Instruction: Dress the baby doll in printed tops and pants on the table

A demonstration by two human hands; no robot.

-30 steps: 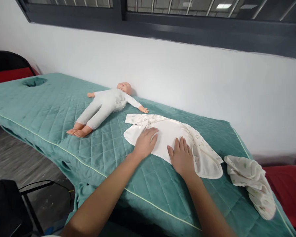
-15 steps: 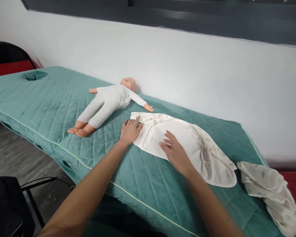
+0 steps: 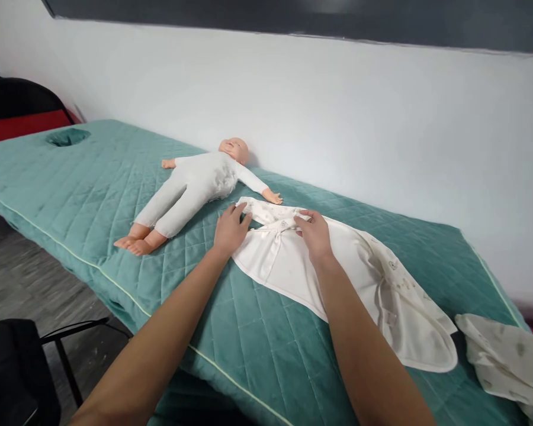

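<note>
A cream baby garment (image 3: 288, 275) with a small print along its upper band lies spread on the green quilted bed cover. My left hand (image 3: 231, 229) pinches the garment's left end between thumb and fingers. At the middle of the printed band, my right hand (image 3: 314, 235) grips a fold of the cloth, thumb and fingertips closed on it. Between my hands the band is slightly raised and creased. To the left, a baby doll (image 3: 202, 177) in a white body lies on its back, one arm stretched toward the garment.
The green bed (image 3: 266, 349) stands against a white wall (image 3: 359, 130) and has a face hole (image 3: 68, 137) at its far left. A second crumpled printed cloth (image 3: 509, 355) lies at the right end. A black chair (image 3: 13, 378) is at lower left, with black and red seating (image 3: 22, 109) beyond.
My right hand has moved up and taken hold of the printed band. My left hand has closed on the garment's end. The view has shifted slightly.
</note>
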